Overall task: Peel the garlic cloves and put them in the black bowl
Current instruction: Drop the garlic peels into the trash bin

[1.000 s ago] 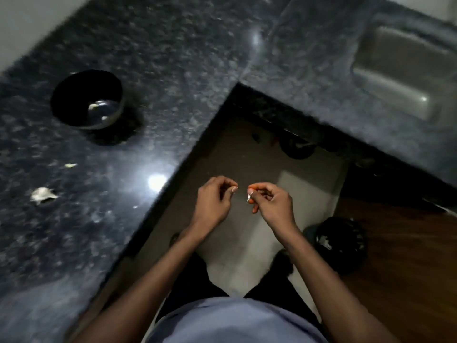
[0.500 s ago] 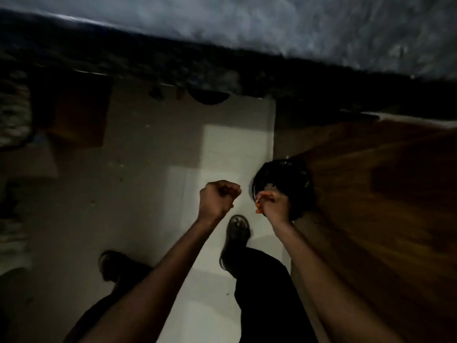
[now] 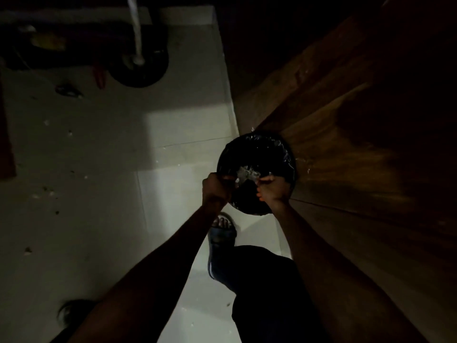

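Left hand (image 3: 216, 190) fisted, right hand (image 3: 272, 191) curled, contents unclear, over bin (image 3: 257, 154) mid-frame; open floor (image 3: 99, 169) left.

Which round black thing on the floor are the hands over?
The bag-lined black bin beside the wooden cabinet; both hands are over it. The other round black thing lies far off, up the floor.

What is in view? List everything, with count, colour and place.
bin: one, black-lined, on the floor against the cabinet
scraps: several, pale, inside the bin
cabinet: one, brown wood, right
floor: pale tiles, left and centre
pipe: one, white, top
sandal: one, dark blue, on the foot below the hands
left hand: fingers curled, over the bin's left rim
right hand: fingers curled, over the bin's near part
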